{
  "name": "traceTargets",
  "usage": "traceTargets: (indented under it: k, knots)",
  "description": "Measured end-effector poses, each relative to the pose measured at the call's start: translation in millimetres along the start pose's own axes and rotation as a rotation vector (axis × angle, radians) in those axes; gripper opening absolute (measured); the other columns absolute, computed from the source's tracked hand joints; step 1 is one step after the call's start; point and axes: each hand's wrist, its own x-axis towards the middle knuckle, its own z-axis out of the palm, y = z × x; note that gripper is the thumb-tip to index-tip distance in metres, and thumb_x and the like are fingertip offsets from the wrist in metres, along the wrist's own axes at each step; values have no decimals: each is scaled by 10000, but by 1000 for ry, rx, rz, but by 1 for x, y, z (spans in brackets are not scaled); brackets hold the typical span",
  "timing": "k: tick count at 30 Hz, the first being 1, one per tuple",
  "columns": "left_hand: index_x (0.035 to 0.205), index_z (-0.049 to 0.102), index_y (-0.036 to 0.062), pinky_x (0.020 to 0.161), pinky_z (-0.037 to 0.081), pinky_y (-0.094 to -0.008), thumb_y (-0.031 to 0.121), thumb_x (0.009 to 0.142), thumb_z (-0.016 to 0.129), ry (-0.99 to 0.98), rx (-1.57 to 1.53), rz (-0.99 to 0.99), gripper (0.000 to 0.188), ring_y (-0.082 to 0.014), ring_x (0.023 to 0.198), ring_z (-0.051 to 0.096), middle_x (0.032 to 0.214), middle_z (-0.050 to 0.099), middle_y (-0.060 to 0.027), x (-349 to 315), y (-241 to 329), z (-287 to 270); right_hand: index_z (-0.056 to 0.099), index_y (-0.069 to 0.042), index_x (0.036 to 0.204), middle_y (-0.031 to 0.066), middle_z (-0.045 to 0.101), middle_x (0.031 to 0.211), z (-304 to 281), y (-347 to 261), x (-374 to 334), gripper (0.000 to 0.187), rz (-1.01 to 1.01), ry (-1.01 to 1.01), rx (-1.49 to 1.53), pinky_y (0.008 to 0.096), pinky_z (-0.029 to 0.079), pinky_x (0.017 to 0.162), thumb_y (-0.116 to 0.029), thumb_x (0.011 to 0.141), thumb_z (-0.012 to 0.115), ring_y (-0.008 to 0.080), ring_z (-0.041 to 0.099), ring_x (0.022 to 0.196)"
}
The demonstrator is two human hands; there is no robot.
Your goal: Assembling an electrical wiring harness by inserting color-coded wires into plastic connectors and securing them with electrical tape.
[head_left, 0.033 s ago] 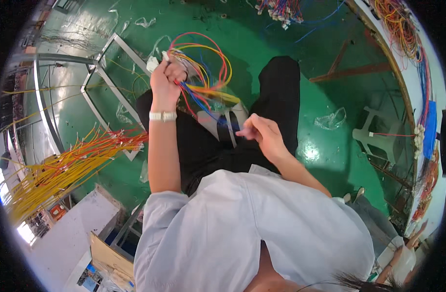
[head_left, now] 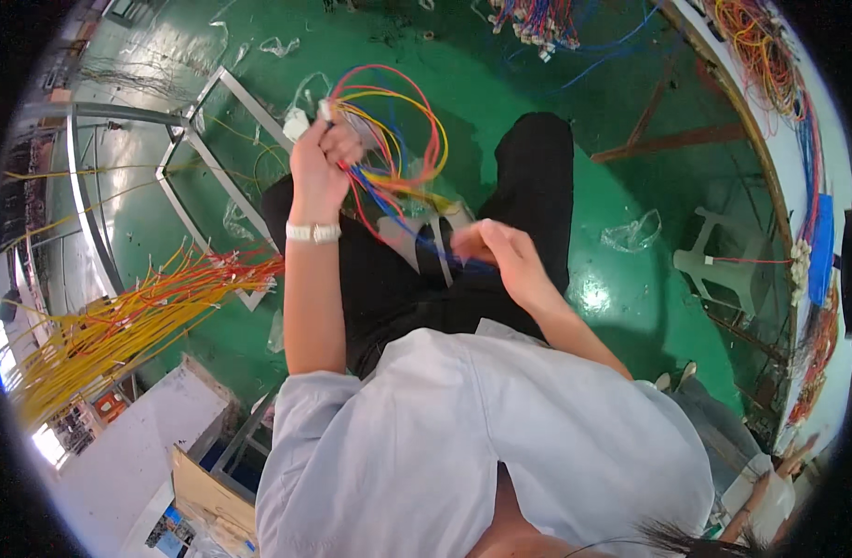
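My left hand (head_left: 326, 160) is closed around a bundle of wires (head_left: 438, 139) in red, yellow and blue, which loop out to the right. White connectors (head_left: 297, 124) stick out past its fingers. Loose wire lengths trail from this hand down towards my lap. Close to the trailing blue wires is my right hand (head_left: 502, 253), its fingers curled together and partly smeared by motion. Whether it pinches a wire is not clear. Behind the wires, a grey and black object (head_left: 433, 244) shows between my legs.
Yellow and red wires (head_left: 156, 307) hang in a thick bunch at the left, beside a metal frame (head_left: 170, 177). A grey plastic stool (head_left: 724, 260) stands at the right, near a wire-laden table (head_left: 831, 153). Clear plastic scraps (head_left: 632, 231) lie on the green floor. Another person sits at lower right.
My left hand and its wire bundle have shifted slightly right and down. My right hand's fingers have moved a little, and the blue wires have swung slightly.
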Motion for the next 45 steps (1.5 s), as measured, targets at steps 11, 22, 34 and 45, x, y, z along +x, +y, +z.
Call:
traceTargets:
  k: [11, 22, 34, 45]
  knots:
    - [912, 513, 32, 588, 420, -290, 264, 978, 402, -248, 123, -390, 266, -82, 529, 353, 618, 352, 47, -59, -35, 86, 659, 2, 860, 15, 644, 732, 23, -103, 79, 130, -545, -117, -422, 213, 452, 585, -126, 833, 661, 48, 564, 655]
    - [975, 517, 17, 720, 533, -351, 206, 980, 407, -275, 101, -352, 220, -73, 569, 403, 640, 351, 55, -57, -54, 90, 655, -7, 931, 68, 650, 714, -57, -125, 199, 154, -843, 552, -348, 249, 467, 547, -140, 878, 599, 120, 593, 578]
    - [1026, 496, 37, 1089, 325, -456, 249, 1010, 304, -400, -167, -102, 286, -258, 1105, 531, 617, 408, 39, -44, -45, 83, 630, -24, 923, 99, 617, 734, 9, -73, 35, 294, -506, -223, -670, 335, 457, 586, -301, 831, 669, 219, 577, 619]
    - [1220, 488, -52, 964, 423, -327, 289, 989, 428, -296, 702, -14, 417, -179, 1101, 540, 1166, 585, -147, -62, -38, 70, 603, -12, 760, 92, 550, 680, 25, -73, 37, 202, -820, 47, -912, 331, 411, 514, -172, 757, 725, 229, 534, 555]
